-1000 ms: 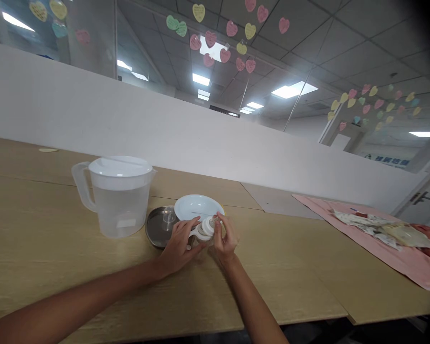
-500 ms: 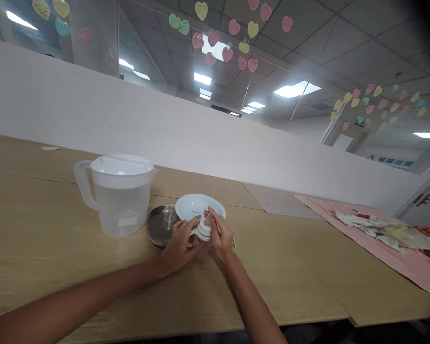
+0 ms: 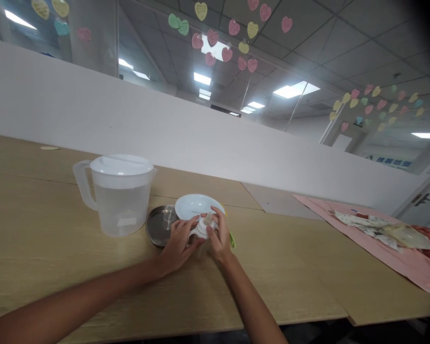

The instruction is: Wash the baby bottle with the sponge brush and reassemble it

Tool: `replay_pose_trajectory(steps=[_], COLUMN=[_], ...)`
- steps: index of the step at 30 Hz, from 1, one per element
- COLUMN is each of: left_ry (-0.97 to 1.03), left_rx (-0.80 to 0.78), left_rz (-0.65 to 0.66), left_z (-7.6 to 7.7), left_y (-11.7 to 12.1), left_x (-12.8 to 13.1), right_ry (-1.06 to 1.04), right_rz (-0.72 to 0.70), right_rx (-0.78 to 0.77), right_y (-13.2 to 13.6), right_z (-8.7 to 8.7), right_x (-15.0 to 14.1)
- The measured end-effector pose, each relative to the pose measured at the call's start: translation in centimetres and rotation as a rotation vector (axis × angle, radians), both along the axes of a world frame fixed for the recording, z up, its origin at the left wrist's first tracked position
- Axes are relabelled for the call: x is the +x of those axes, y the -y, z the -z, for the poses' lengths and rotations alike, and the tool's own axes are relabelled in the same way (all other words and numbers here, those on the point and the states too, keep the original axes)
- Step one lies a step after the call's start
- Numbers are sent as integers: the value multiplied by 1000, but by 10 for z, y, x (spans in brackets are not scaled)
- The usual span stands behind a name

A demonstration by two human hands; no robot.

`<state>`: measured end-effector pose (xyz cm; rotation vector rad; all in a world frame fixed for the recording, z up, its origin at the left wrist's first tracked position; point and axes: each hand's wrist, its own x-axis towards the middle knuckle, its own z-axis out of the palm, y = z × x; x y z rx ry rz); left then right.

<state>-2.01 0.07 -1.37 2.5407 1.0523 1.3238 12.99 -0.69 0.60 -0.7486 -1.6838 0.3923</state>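
Low at the frame's centre, my left hand and right hand clamp together on the white teat piece, now upright (it tilted sideways a second ago), just before the white bowl.

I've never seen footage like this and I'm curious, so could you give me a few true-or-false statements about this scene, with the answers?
1. The clear plastic pitcher is empty. False: it holds a clear liquid.
2. Its white lid is on. True.
3. The left hand holds a metal spoon. False: it and the right hand hold a white plastic fitting.
4. A small clear cup stands on a round steel dish. True.
5. A white bowl is just beyond the hands. True.
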Motion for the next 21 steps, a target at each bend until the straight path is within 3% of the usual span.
replay_pose_trajectory(steps=[4,9,21], left_ry=[-13,-15,10], left_rx=[24,60,97], left_rz=[-18,-38,-46], left_z=[0,3,8], left_y=[0,0,-1], left_x=[0,0,1], right_ry=[-87,-199,-19], right_rz=[-51,-3,261], right_rx=[-6,29,199], right_y=[-5,-14,-7], right_z=[4,12,13], right_x=[0,0,2])
